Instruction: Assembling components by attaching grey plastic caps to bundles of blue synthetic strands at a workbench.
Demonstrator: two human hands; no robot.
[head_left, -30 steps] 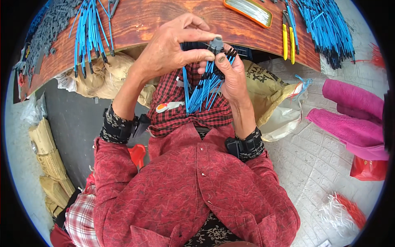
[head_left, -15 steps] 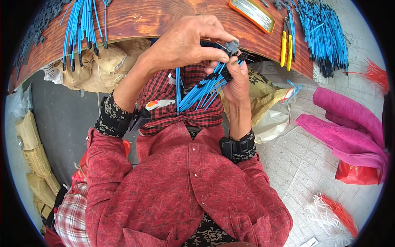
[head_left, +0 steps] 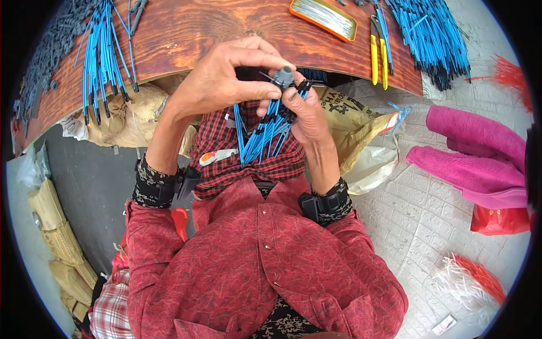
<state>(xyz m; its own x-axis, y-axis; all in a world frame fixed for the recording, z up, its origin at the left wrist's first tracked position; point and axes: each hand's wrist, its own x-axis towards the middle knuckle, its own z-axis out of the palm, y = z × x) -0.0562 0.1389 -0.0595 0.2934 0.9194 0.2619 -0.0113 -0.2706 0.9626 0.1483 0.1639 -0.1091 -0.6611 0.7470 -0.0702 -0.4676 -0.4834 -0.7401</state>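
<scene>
Both my hands meet just in front of the table edge, above my lap. My left hand (head_left: 237, 70) pinches a small grey plastic connector (head_left: 284, 76) between thumb and fingers. Closed below it, my right hand (head_left: 307, 116) grips a bundle of blue wires (head_left: 265, 135) with black ends, its thumb close against the connector. The bundle fans down toward the checkered cloth on my lap. Whether a wire sits inside the connector cannot be made out. An orange-and-white handled tool (head_left: 217, 156) lies on the cloth beside more blue wires.
On the wooden table (head_left: 197, 34) are blue wires (head_left: 101, 53) hanging over the left edge, grey connectors (head_left: 56, 51), an orange tray of thin pins (head_left: 324, 20), yellow-handled pliers (head_left: 378, 56) and a large blue wire pile (head_left: 432, 39). Pink towels (head_left: 468, 152) lie at right.
My head view has shifted, so the table things sit further left. Both hands still hold the connector and wire bundle together, with the connector tipped slightly differently.
</scene>
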